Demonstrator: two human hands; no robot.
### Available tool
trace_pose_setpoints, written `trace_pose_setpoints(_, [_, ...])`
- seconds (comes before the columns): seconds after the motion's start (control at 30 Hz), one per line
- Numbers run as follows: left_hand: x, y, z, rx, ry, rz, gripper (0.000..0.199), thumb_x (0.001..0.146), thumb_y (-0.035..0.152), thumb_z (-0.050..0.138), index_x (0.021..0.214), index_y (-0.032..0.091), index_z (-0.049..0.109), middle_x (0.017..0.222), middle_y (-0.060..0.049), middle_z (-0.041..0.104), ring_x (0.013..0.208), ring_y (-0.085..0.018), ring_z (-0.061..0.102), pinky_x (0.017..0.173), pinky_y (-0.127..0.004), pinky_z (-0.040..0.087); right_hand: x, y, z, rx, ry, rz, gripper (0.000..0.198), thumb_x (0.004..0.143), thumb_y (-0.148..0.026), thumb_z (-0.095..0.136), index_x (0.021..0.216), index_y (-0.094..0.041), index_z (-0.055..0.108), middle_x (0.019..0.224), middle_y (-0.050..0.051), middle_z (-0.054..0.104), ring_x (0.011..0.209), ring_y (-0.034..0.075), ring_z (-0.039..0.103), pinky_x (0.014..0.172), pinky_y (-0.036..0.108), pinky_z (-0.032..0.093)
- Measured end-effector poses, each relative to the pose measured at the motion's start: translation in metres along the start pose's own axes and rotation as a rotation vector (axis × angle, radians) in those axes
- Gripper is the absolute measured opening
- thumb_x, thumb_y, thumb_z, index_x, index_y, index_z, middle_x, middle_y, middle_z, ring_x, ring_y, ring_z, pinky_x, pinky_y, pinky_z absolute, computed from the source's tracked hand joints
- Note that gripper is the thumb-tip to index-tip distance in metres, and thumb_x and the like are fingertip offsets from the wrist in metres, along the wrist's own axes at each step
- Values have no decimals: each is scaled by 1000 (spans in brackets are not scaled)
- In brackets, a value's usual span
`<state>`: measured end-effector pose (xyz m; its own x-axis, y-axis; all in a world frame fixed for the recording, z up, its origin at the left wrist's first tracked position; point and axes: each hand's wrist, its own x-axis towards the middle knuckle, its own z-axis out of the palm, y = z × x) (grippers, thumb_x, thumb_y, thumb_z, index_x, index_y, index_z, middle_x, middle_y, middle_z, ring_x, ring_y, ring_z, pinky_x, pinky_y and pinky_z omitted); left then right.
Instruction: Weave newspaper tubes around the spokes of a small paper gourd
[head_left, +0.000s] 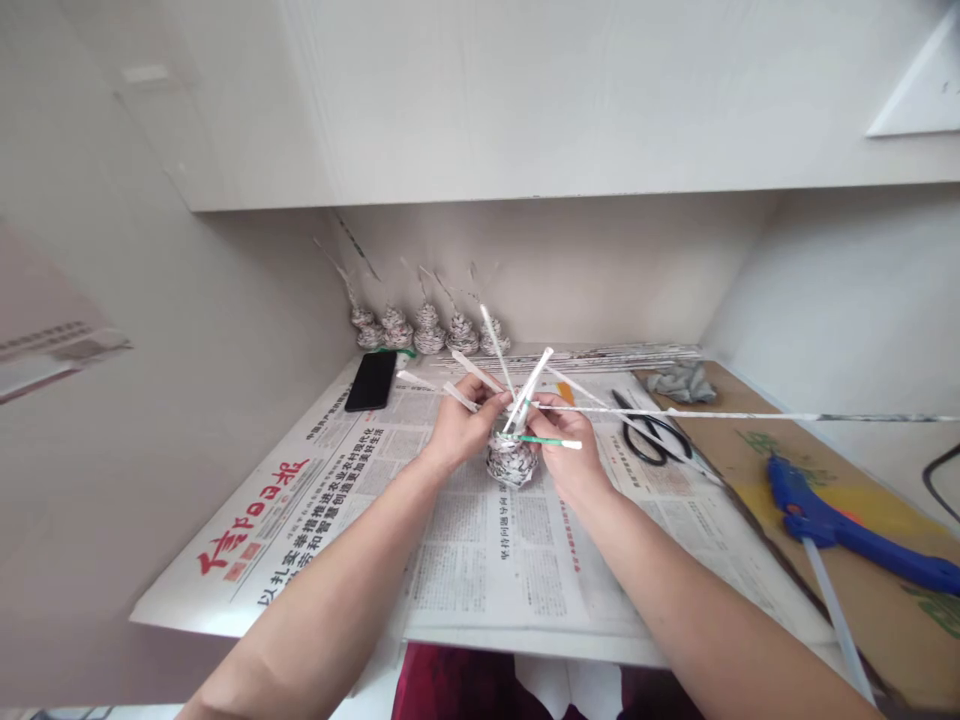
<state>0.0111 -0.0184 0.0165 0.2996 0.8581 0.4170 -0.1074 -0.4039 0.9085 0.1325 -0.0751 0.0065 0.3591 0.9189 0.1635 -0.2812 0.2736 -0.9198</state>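
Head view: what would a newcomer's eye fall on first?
Probably the small woven pot between the left hand and right hand, with white strips sticking up. Next, the blue glue gun on cardboard at right, and five woven figures along the back wall.

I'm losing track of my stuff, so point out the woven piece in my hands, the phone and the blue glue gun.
Woven piece (511, 462): head view, on its rounded lower part.
Phone (372, 381): head view, middle of its black upper face.
Blue glue gun (819, 525): head view, on its body.
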Motion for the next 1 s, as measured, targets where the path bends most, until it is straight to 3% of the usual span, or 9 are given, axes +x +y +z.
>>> trace_pose_setpoints(0.13, [1,-1,-2,-16,-45,8,21,71,28,73,78,15,58,71,-1,62,64,-12,57,62,-23,46,0,1,-2,-11,-55,30,28,64,-38,77,82,-19,66,59,-3,62,45,9,47,41,22,33])
trace_pose_setpoints(0.3, [-1,1,-1,-48,-85,-14,23,72,31,73,77,15,58,68,0,61,60,-11,55,59,-23,44,4,8,-12,-147,-73,-104,19,72,-38,72,78,-21,65,63,-2,64,54,13,56,53,25,43])
trace_pose_setpoints(0.5, [-2,4,2,-101,-57,-55,29,70,36,74,73,15,54,60,3,57,55,-10,52,56,-23,42,3,8,-16,-261,-40,-155,17,78,-38,66,80,-22,64,67,-1,64,58,13,56,57,25,45])
trace_pose_setpoints(0.8, [0,4,1,-65,-77,-141,27,74,36,70,74,15,52,58,3,57,50,-9,48,48,-21,36,3,11,-20,-301,-40,-118,15,81,-37,63,83,-22,59,67,-1,61,58,14,56,55,25,46])
trace_pose_setpoints(1.0, [1,5,-5,35,-165,-125,32,68,38,75,86,14,63,76,-4,67,67,-14,61,60,-24,46,1,8,-17,-240,-61,-80,17,80,-38,65,82,-22,58,61,-3,59,48,13,52,45,24,44])
